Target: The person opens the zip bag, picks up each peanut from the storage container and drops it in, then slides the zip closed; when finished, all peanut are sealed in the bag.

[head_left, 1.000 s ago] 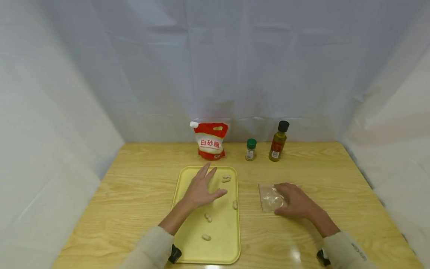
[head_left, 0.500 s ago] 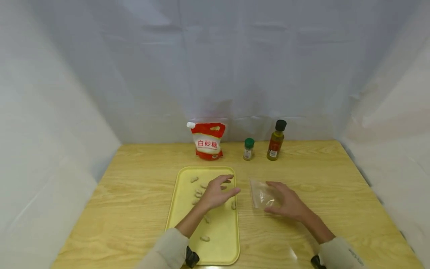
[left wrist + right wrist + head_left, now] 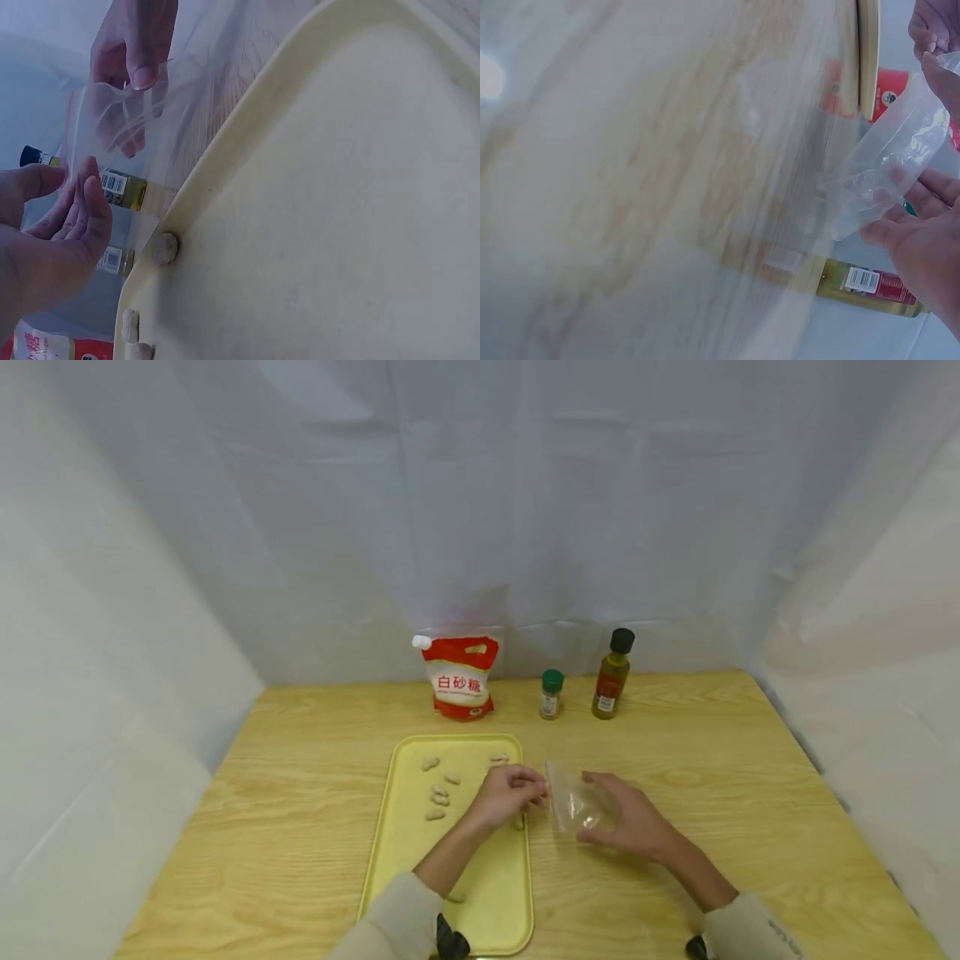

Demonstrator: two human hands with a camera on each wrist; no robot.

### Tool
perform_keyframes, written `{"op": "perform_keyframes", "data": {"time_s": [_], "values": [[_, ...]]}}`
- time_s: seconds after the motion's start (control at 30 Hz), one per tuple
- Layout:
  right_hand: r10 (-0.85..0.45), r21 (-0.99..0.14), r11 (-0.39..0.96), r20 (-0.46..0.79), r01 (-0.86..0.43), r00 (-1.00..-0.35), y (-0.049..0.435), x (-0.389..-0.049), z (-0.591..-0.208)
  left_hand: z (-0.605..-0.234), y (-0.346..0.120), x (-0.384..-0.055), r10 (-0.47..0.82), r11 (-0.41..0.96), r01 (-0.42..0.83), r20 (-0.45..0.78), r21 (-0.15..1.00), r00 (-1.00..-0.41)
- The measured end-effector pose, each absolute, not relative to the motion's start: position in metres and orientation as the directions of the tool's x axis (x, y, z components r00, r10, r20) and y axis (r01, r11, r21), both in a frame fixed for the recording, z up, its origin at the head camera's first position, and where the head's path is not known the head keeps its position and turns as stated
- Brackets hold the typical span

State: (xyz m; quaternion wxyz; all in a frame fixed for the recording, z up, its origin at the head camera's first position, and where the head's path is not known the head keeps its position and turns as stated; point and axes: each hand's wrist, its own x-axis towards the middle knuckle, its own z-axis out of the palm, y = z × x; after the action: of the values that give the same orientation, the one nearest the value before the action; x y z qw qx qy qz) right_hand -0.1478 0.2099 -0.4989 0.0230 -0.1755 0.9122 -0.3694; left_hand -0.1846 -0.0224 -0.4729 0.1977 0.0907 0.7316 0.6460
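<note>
A clear zip bag (image 3: 566, 802) is between my hands, right of the yellow tray (image 3: 491, 877). My right hand (image 3: 633, 822) holds its body, thumb and fingers on either side. At the bag's mouth edge, which has a thin red line in the left wrist view, my left hand (image 3: 504, 797) pinches with thumb and fingertips. That hand reaches over the tray's right rim. Several unshelled peanuts (image 3: 440, 795) lie scattered in the tray; one peanut (image 3: 165, 247) sits close to the rim in the left wrist view. The left forearm covers part of the tray.
Along the back of the wooden table (image 3: 315, 760) stand a red and white sugar pouch (image 3: 460, 681), a small green-capped jar (image 3: 551, 695) and a dark-capped oil bottle (image 3: 612, 675). White sheeting (image 3: 480, 510) rises behind and at both sides.
My left hand has moved right from over the tray to the bag's mouth, its fingers closing there. The right hand has brought the bag slightly left, toward the tray.
</note>
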Motion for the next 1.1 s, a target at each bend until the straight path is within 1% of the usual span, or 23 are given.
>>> {"op": "perform_keyframes", "data": {"time_s": [0.4, 0.53, 0.67, 0.77, 0.83, 0.93, 1.1], "values": [[-0.391, -0.62, 0.707, 0.056, -0.339, -0.918, 0.209, -0.147, -0.49, -0.476, -0.011, -0.179, 0.375, 0.108, -0.176, -0.204, 0.979, -0.904], [-0.37, -0.6, 0.724, 0.076, -0.339, -0.926, 0.207, -0.148, -0.482, -0.476, -0.01, -0.179, 0.377, 0.105, -0.19, -0.216, 0.976, -0.901], [-0.317, -0.612, 0.716, 0.143, -0.336, -0.938, 0.196, -0.15, -0.474, -0.475, -0.01, -0.179, 0.385, 0.104, -0.201, -0.225, 0.974, -0.895], [-0.292, -0.638, 0.685, 0.202, -0.352, -0.935, 0.187, -0.153, -0.468, -0.474, -0.01, -0.179, 0.392, 0.105, -0.202, -0.227, 0.974, -0.891], [-0.296, -0.666, 0.657, 0.204, -0.354, -0.933, 0.182, -0.155, -0.465, -0.473, -0.01, -0.178, 0.394, 0.097, -0.204, -0.226, 0.974, -0.891], [-0.348, -0.705, 0.61, 0.172, -0.362, -0.922, 0.175, -0.158, -0.465, -0.473, -0.009, -0.178, 0.401, 0.087, -0.208, -0.225, 0.974, -0.888], [-0.39, -0.709, 0.593, 0.162, -0.382, -0.906, 0.17, -0.157, -0.464, -0.473, -0.01, -0.178, 0.424, 0.083, -0.204, -0.22, 0.975, -0.878]]}}
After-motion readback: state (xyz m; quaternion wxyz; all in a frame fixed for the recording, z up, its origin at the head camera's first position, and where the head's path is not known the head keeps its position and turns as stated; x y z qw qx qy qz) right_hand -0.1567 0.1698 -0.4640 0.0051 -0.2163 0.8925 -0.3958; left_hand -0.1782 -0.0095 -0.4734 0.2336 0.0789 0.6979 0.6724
